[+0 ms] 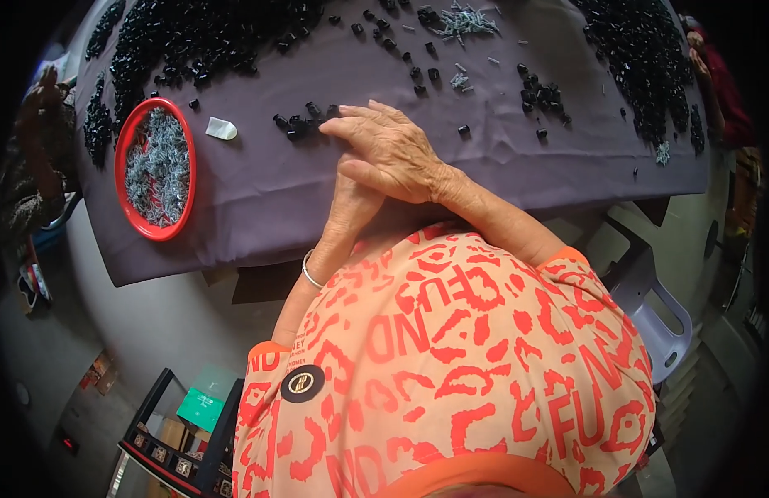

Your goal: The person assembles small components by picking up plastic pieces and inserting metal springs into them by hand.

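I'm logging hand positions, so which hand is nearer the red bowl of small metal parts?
Left. The left hand lies under the right, on the side toward the red bowl; the right hand rests on top, farther from it. Neither touches it.

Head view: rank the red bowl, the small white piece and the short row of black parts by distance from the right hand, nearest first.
1. Row of black parts: just left of the right hand, at its fingers.
2. Small white piece: farther left on the purple cloth.
3. Red bowl: farthest, at the table's left edge.

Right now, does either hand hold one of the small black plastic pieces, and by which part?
It cannot be told. The right hand lies over the left hand, fingertips beside small black plastic pieces.
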`<state>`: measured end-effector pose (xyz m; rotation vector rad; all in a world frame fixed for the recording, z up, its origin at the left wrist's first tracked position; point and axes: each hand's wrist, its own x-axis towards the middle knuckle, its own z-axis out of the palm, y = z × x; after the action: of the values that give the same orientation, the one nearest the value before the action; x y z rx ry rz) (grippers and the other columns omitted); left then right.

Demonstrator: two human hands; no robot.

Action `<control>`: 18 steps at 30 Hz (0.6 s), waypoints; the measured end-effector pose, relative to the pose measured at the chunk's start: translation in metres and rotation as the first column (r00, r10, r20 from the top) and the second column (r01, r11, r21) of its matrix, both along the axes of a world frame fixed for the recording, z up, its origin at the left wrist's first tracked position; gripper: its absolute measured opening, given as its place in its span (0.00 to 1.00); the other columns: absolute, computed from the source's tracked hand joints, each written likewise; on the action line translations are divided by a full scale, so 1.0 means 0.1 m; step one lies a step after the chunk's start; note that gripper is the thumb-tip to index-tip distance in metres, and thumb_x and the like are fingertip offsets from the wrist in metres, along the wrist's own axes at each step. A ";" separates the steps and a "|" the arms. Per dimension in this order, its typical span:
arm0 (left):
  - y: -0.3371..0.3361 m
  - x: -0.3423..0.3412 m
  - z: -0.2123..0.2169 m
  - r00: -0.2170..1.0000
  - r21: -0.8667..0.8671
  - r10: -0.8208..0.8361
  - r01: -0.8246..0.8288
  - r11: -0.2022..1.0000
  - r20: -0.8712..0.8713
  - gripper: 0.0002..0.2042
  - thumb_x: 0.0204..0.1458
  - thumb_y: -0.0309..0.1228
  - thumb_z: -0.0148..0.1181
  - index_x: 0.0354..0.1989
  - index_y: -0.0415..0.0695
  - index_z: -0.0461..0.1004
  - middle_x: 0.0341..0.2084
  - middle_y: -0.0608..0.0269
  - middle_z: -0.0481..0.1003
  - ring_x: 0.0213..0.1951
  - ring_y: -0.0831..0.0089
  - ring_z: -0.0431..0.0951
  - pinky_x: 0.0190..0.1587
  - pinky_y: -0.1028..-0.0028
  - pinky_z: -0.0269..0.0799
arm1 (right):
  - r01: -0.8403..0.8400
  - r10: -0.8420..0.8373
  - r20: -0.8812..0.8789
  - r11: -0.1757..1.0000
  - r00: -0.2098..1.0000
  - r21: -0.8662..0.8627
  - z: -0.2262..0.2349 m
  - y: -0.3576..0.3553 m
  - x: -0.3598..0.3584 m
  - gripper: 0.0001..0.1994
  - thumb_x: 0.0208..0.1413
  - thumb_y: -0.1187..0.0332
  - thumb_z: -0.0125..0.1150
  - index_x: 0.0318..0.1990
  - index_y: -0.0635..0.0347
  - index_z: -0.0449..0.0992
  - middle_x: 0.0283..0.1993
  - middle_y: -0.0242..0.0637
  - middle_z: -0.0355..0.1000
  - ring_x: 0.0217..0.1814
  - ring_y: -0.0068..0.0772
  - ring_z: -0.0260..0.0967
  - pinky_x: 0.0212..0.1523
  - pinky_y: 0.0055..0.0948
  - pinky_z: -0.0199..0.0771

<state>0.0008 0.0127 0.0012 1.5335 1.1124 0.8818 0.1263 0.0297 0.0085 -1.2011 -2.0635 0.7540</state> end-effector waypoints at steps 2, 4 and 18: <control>0.01 -0.03 -0.07 0.985 0.013 -0.083 0.086 0.996 -0.150 0.10 0.52 0.29 0.55 0.38 0.36 0.72 0.29 0.54 0.76 0.33 0.69 0.78 0.34 0.70 0.73 | 0.049 -0.045 -0.033 0.989 0.998 0.138 0.04 0.00 0.03 0.23 0.52 0.56 0.53 0.54 0.55 0.68 0.51 0.45 0.69 0.61 0.46 0.60 0.62 0.45 0.55; 0.01 -0.01 -0.04 0.993 -0.176 -0.116 0.108 0.978 -0.031 0.09 0.53 0.28 0.54 0.38 0.36 0.73 0.28 0.56 0.76 0.30 0.72 0.77 0.31 0.73 0.73 | 0.101 -0.090 -0.068 0.977 0.994 0.185 0.08 -0.06 0.18 0.19 0.50 0.62 0.56 0.50 0.56 0.71 0.49 0.43 0.70 0.57 0.45 0.62 0.58 0.43 0.60; 0.51 -0.55 0.25 0.873 0.242 0.327 -0.251 0.937 -0.361 0.12 0.49 0.23 0.60 0.44 0.41 0.75 0.27 0.64 0.74 0.28 0.78 0.75 0.29 0.78 0.70 | 0.284 -0.329 0.259 0.939 0.908 0.195 0.03 -0.32 1.01 0.07 0.44 0.73 0.62 0.33 0.56 0.73 0.32 0.33 0.68 0.37 0.36 0.66 0.38 0.32 0.64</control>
<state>-0.0546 0.0634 0.0260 1.7821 1.6274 0.9178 0.2268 -0.0025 0.0115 -1.5737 -2.0410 0.2776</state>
